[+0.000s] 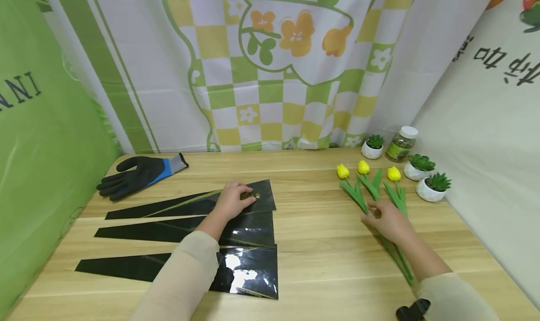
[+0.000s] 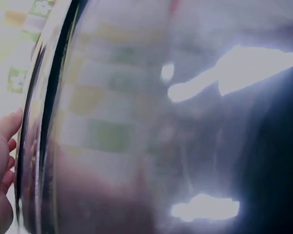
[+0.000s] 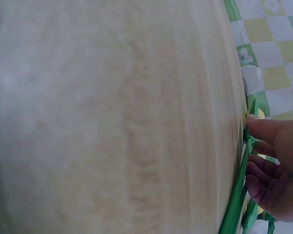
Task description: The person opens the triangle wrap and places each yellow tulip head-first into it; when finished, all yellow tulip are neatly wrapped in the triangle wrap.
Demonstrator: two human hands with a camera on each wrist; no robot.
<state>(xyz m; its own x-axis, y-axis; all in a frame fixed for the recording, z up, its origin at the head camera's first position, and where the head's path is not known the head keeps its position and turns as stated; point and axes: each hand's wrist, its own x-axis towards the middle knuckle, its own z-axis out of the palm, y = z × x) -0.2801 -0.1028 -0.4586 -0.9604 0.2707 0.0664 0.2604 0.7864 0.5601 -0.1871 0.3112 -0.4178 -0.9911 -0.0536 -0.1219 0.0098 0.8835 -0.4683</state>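
Three glossy black tapered flower sleeves lie one below another on the left: a far sleeve (image 1: 198, 202), a middle sleeve (image 1: 257, 225) and a near sleeve (image 1: 253, 279). My left hand (image 1: 232, 199) rests on the wide end of the far one, thumb and fingers apart. Reflections on black film fill most of the left wrist view. On the right lie three yellow artificial tulips with green stems: a left tulip (image 1: 343, 171), a middle tulip (image 1: 363, 167) and a right tulip (image 1: 394, 174). Over their stems (image 3: 239, 185) is my right hand (image 1: 390, 220), its thumb and fingertips parted beside the left stem.
A black and blue work glove (image 1: 141, 175) lies at the back left. Along the right edge stand a white-lidded jar (image 1: 401, 145) and three small potted succulents, one pot (image 1: 431, 192) nearest me. A checked curtain (image 1: 270, 96) hangs behind the wooden table (image 1: 316, 255).
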